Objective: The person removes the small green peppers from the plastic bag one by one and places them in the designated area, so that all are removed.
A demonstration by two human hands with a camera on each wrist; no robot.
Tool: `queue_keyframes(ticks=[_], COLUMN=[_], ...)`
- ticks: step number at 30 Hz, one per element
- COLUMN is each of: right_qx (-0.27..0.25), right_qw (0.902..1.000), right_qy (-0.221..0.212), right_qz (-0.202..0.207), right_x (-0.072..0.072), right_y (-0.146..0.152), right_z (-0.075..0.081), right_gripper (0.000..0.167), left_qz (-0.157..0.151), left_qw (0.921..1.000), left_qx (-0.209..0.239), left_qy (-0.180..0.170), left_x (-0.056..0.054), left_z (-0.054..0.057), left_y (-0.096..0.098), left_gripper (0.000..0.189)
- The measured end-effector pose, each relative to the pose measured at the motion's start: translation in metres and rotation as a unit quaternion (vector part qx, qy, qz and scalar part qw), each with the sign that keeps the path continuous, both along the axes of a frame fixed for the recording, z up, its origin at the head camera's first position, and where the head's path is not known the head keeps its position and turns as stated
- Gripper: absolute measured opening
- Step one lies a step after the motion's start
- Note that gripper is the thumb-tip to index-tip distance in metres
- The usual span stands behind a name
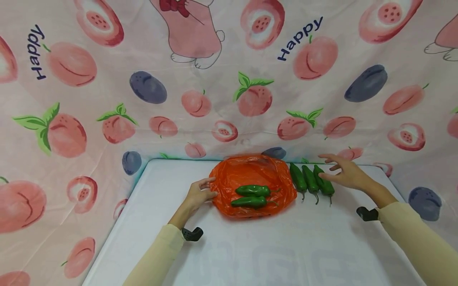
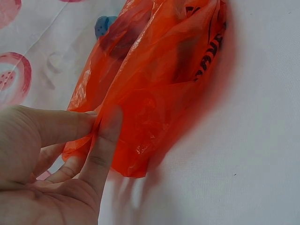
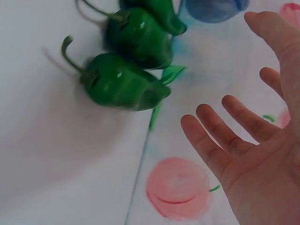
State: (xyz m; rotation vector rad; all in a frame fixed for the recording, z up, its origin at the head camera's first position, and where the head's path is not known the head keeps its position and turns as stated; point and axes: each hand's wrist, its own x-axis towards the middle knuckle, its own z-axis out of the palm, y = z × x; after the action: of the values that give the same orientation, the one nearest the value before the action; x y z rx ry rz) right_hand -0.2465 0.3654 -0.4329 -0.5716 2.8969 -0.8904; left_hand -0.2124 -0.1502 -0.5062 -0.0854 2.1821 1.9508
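Observation:
An orange-red plastic bag [image 1: 229, 171] lies spread on the white table, with two green peppers [image 1: 252, 190] on it. My left hand [image 1: 196, 196] pinches the bag's left edge between thumb and fingers; the left wrist view shows the thin plastic [image 2: 140, 108] folded in that grip. To the right of the bag, three more green peppers [image 1: 310, 179] lie side by side, stems toward me. Over the rightmost pepper [image 3: 124, 84] hovers my right hand [image 1: 345, 172], fingers spread and holding nothing. In the right wrist view its fingers [image 3: 206, 140] are apart from the peppers.
The white table [image 1: 286, 246] ends at the back against a hanging cloth [image 1: 214, 87] printed with peaches and plums. Dark wrist cameras [image 1: 192, 234] sit at both sleeves. Black print shows on the bag's side in the left wrist view.

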Motion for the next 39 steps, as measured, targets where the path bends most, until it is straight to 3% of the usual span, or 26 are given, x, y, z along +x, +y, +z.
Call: queue_keyframes(ticks=[13,22,39], right_qx=[-0.032,-0.03,-0.038], right_qw=[0.9985,0.9985,0.9948], right_qy=[0.042,0.046,0.066], right_qz=[0.01,0.004,0.067], right_x=[0.002,0.003,-0.006], right_y=[-0.015,-0.03,-0.065], right_z=[0.018,0.024,0.032], right_gripper=[0.072,0.074,0.069], left_qz=[0.008,0.002,-0.002], left_qw=[0.9999,1.0,0.9999], left_qx=[0.008,0.0,0.004], left_qy=[0.007,0.003,0.01], left_x=[-0.001,0.001,0.0], left_z=[-0.003,-0.002,-0.002], left_y=[0.001,-0.001,0.0], left_gripper=[0.057,0.056,0.057])
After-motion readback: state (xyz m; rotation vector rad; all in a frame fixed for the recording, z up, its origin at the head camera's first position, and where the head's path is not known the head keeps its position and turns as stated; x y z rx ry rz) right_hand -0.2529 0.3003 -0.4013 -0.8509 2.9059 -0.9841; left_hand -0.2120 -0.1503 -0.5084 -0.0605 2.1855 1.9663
